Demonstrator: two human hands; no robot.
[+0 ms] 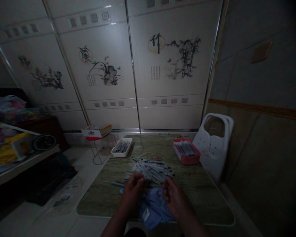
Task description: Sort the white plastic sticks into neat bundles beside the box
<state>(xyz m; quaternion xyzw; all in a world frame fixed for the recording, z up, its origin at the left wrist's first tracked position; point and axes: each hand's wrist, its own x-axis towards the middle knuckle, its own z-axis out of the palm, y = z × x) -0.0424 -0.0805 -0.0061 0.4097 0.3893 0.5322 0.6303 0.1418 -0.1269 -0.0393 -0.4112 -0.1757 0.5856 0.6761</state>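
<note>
Blue cloth (156, 204) lies between the left hand (133, 188) and right hand (173, 195).

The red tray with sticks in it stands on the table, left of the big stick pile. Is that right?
Not the left: the head view shows the red tray with sticks in it on the table, right of the big stick pile.

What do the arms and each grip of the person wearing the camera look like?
The left grip and right grip are bare hands, no gloves visible. Both forearms are bare too, with no sleeves or watch showing. It's too dim for finer details.
</note>
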